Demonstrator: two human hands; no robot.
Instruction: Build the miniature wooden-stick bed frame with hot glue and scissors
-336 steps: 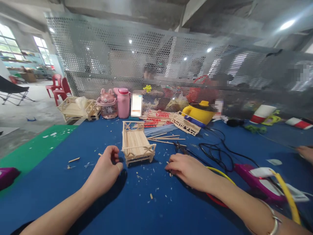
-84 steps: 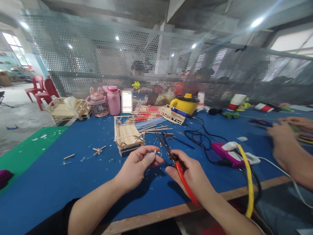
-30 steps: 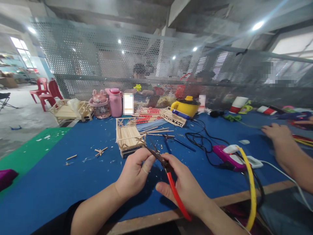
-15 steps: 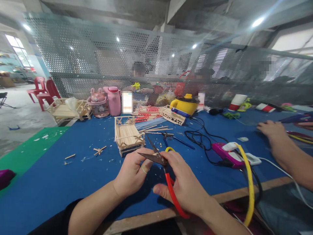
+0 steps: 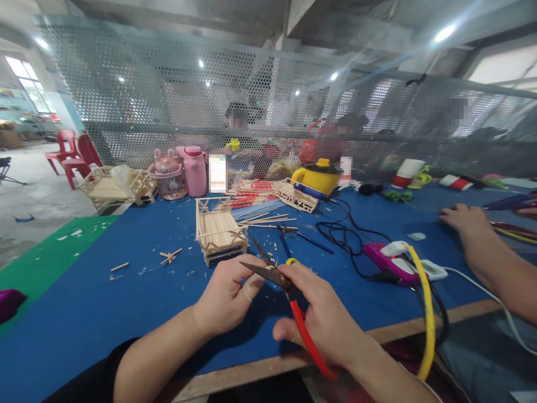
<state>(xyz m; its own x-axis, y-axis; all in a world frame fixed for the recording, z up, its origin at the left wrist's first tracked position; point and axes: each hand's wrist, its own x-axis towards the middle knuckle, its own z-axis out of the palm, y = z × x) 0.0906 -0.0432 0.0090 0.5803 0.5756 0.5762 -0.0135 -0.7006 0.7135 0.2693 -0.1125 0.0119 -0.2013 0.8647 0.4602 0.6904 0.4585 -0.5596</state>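
Red-handled scissors (image 5: 289, 302) were gripped in the right hand (image 5: 323, 319), blades parted, tips pointed left toward the left hand (image 5: 226, 299), just beside. Left fingers were pinched shut; any stick held couldn't be made out. Wooden bed model (image 5: 218, 230) sat beyond on the table (image 5: 104, 302).

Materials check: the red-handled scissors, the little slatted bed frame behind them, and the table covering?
Scissors: dark matte metal blades, likely steel; glossy red and yellow handles look plastic-coated. Bed frame: pale unfinished wood sticks, judging by grain colour and the loose chips around it. Table covering: blue, matte, no sheen, probably felt or fabric mat over a wooden board showing at the near edge.
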